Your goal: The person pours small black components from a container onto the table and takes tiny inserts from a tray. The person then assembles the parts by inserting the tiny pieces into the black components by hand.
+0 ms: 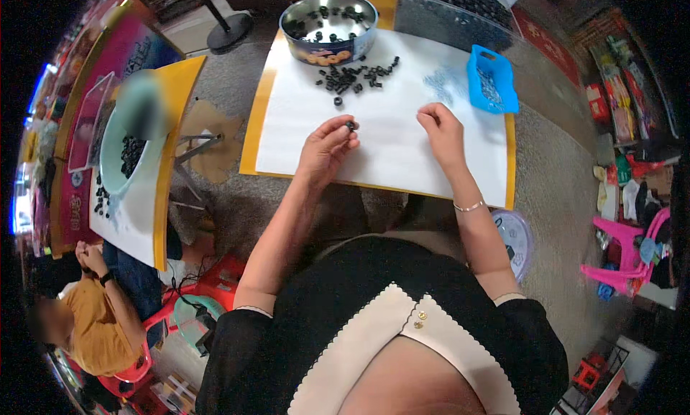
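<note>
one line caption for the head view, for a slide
Left hand pinches a small black ring over a white sheet; right hand rests nearby.

Yellow table (249, 138) (white sheet (388, 142) on top) bears tin (328, 20), blue tray (491, 79).

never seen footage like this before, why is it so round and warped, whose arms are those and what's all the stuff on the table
There is one picture, taken by a wide fisheye camera worn on a person's head and looking down, which is why straight edges bend. No machine is involved: the two bare forearms coming up from the bottom belong to the wearer.

The left hand pinches a small black ring between its fingers. The right hand rests curled on the white sheet covering a yellow-edged table; whether it holds anything cannot be seen.

On the sheet lies a loose pile of black rings. Behind it stands a round metal tin with a few rings inside, and to the right a small blue tray.

At the left, another person sits by a second table.
</note>
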Demonstrator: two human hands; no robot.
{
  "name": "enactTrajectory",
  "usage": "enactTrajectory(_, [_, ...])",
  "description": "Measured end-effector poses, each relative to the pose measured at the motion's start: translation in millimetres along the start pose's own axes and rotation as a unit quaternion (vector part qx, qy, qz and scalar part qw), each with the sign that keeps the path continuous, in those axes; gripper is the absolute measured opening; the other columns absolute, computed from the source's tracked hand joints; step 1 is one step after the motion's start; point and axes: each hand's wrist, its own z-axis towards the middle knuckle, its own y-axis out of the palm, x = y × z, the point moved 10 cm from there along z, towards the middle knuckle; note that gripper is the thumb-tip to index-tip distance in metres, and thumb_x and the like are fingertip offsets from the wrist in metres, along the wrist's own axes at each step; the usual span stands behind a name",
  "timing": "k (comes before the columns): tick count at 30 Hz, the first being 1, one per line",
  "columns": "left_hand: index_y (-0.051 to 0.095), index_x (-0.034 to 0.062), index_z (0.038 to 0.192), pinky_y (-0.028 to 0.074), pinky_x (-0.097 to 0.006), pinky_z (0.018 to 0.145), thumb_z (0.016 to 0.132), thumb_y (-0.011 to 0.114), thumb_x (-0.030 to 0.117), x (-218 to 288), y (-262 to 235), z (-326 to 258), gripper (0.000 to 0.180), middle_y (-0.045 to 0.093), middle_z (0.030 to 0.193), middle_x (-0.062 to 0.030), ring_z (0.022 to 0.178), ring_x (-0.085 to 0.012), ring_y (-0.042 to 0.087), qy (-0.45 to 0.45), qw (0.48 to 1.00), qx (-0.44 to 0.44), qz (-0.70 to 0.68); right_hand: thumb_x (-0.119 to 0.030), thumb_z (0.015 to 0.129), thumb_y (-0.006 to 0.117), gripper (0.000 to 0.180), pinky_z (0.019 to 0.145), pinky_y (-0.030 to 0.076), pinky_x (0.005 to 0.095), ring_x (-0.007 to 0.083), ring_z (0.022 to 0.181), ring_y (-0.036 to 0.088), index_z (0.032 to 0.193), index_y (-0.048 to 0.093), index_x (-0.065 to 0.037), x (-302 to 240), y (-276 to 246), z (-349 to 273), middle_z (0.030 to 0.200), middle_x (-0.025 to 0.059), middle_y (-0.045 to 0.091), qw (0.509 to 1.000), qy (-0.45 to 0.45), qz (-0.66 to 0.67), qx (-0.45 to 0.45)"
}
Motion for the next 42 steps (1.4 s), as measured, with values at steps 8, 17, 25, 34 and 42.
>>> enactTrajectory(8, [0.057,-0.0013,0.111,0.054,-0.026,0.073,0.088,0.056,0.005,-4.7,-0.3,-0.4,0.024,0.062,0.098,-0.0108,0.081,-0.0154,0.061,0.013,1.000,-0.023,-0.014,-0.014,0.078,0.058,0.011,0.070,0.045,0.0373,0.0283,0.078,0.058,0.080,0.062,-0.003,-31.5,-6.6,28.8,0.079,0.0122,0.061,0.985,-0.119,-0.118,0.047])
enactTrajectory(17, [0.056,-0.0032,0.112,0.054,-0.026,0.072,0.089,0.055,0.004,1.5,0.7,0.8,0.024,0.060,0.097,-0.0130,0.080,-0.0166,0.060,0.024,0.998,-0.041,-0.030,-0.014,0.080,0.059,0.012,0.066,0.046,0.0347,0.0253,0.074,0.058,0.082,0.065,-0.003,-4.2,-55.7,29.9,0.079,0.0109,0.061,0.951,-0.136,-0.254,0.108])
enactTrajectory(25, [0.056,-0.0033,0.112,0.053,-0.026,0.073,0.088,0.056,0.005,-0.7,2.8,-0.2,0.025,0.060,0.098,-0.0125,0.080,-0.0159,0.060,0.015,0.999,-0.038,-0.007,-0.012,0.078,0.061,0.010,0.072,0.045,0.0380,0.0288,0.081,0.056,0.082,0.064,-0.004,-11.8,-13.4,30.2,0.080,0.0112,0.058,0.920,-0.210,-0.326,0.063])
enactTrajectory(34, [0.055,-0.0034,0.114,0.052,-0.026,0.075,0.089,0.056,0.005,3.6,-0.6,-4.2,0.027,0.059,0.101,-0.0124,0.082,-0.0152,0.059,0.031,0.999,-0.037,0.007,-0.011,0.079,0.059,0.011,0.074,0.047,0.0347,0.0258,0.081,0.060,0.086,0.062,-0.003,-1.7,-3.1,25.3,0.086,0.0113,0.063,0.996,-0.044,-0.081,0.002])
enactTrajectory(42, [0.054,-0.0036,0.116,0.053,-0.026,0.075,0.090,0.052,0.004,-1.3,5.8,-1.4,0.027,0.060,0.102,-0.0131,0.082,-0.0151,0.060,0.007,0.998,-0.055,-0.017,-0.009,0.080,0.057,0.012,0.072,0.047,0.0331,0.0251,0.079,0.060,0.089,0.062,-0.002,-4.8,12.4,15.3,0.084,0.0119,0.063,0.997,-0.045,-0.055,-0.015])
